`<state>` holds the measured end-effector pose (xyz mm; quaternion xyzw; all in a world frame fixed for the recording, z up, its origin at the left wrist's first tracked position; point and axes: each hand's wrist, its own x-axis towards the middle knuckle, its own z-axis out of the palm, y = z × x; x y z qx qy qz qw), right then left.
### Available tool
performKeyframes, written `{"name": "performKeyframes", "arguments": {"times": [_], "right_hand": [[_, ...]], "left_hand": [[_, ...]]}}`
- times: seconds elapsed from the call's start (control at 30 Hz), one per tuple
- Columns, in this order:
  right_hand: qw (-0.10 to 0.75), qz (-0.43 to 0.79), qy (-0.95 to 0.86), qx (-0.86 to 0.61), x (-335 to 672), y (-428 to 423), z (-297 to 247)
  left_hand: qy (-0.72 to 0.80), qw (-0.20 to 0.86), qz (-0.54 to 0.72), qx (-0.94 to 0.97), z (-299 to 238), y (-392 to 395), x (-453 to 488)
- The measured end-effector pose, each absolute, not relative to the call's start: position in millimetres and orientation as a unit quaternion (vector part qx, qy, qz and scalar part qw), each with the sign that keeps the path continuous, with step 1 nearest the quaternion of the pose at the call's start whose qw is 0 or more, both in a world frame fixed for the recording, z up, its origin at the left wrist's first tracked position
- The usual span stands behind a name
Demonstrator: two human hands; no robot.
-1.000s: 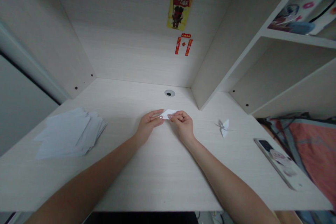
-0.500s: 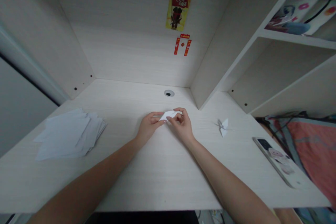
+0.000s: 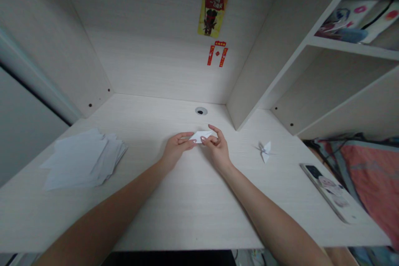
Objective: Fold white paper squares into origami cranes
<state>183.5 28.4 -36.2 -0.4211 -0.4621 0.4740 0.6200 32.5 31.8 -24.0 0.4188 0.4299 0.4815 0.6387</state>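
A small piece of folded white paper (image 3: 200, 136) is held between my two hands, just above the desk near its middle. My left hand (image 3: 176, 149) pinches the paper's left end between thumb and fingers. On the right part, my right hand (image 3: 217, 148) grips it with the thumb in front, the index finger raised away from the paper. A finished-looking folded paper crane (image 3: 265, 151) lies on the desk to the right of my right hand.
A loose stack of white paper sheets (image 3: 77, 160) lies at the left of the desk (image 3: 187, 216). A phone (image 3: 327, 193) lies at the right. A round cable hole (image 3: 201, 111) sits at the back, beside an upright shelf panel (image 3: 264, 62). Red fabric (image 3: 368, 174) hangs past the right edge.
My right index finger has lifted off the paper, and my right thumb has shifted slightly to the right along it. My left hand keeps its hold.
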Motion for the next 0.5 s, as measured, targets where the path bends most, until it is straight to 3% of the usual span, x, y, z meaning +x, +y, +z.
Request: {"name": "performKeyframes", "arguments": {"times": [0.5], "right_hand": [[0.612,0.413,-0.501,-0.451,183.8,28.2,-35.5]], "left_hand": [[0.439,0.610,0.472,0.461,-25.3,31.6,33.4]]}}
